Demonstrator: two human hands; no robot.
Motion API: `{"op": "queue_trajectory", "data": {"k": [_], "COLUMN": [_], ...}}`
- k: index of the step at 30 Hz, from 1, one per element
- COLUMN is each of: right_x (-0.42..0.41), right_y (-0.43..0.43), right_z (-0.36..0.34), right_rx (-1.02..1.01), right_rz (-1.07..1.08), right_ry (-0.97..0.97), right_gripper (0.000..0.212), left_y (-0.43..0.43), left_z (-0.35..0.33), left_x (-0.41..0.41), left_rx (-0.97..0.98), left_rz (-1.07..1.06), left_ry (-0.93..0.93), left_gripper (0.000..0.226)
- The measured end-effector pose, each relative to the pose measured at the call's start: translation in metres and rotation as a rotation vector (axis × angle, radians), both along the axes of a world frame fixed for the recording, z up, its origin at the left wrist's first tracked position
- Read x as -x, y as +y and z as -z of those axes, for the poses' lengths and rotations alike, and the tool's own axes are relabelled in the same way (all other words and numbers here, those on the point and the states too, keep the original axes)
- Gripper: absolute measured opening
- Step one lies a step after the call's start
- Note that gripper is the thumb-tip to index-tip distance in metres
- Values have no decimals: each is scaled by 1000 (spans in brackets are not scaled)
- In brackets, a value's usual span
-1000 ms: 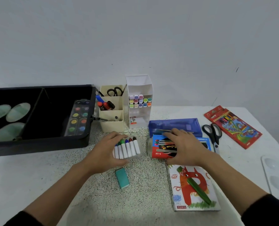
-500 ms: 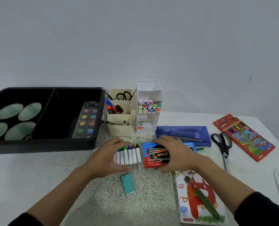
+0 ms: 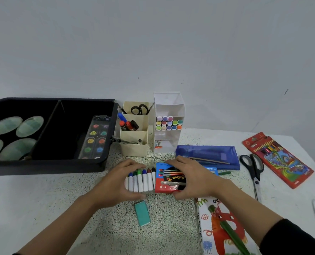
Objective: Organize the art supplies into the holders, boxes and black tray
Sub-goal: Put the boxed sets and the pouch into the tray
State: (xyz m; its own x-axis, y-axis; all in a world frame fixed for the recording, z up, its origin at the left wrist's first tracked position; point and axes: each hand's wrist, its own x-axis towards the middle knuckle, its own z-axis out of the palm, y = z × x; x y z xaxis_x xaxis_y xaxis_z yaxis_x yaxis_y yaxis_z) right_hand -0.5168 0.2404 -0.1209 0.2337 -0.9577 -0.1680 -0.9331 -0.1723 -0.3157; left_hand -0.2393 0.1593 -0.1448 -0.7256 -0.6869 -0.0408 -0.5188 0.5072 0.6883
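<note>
A row of white crayons (image 3: 143,180) with coloured tips lies in a clear tray at the table's middle. My left hand (image 3: 117,183) grips its left end, thumb below and fingers above. Touching the tray's right side is a red and blue crayon box (image 3: 168,178), which my right hand (image 3: 192,176) grips from the right. The black tray (image 3: 48,167) stands at the left with a watercolour palette (image 3: 96,138) leaning inside and four pale oval dishes (image 3: 13,136). Behind stand a cream holder (image 3: 133,147) with scissors and markers and a white holder (image 3: 168,106) with pastel markers.
A teal eraser (image 3: 142,214) lies just below my hands. A blue pencil case (image 3: 208,156), black scissors (image 3: 252,167) and a red coloured-pencil box (image 3: 277,159) lie to the right. An oil-pastel box (image 3: 221,229) with a green crayon on it sits at lower right.
My right hand has slid the red crayon box leftward until it meets the crayon tray held by my left hand. The camera view has tilted and shifted slightly.
</note>
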Motion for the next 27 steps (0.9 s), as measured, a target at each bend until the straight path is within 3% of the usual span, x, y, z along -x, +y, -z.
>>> {"op": "queue_trajectory", "data": {"k": [11,15,18,23,27], "right_x": [-41,-44,-49,-49,-51], "right_y": [-19,-22,-24,-27,-28], "right_z": [12,15,18,22,25], "right_rx": [31,65,100,103,85], "right_rz": [-142,-114,-123,-122,-126], "right_ry": [97,92,84,49,21], "right_gripper": [101,101,98,97,96], "left_y": [2,5,14,17,21], "left_z": [15,17,23,24,22], "left_x": [-15,-29,-36,-40,-39], "left_rx": [-15,157,278,338,375], "left_rz": [-36,-3,15,12,-6], "left_ry": [-26,-223,-393,-439,-485], "left_gripper": [93,91,75,85,78]}}
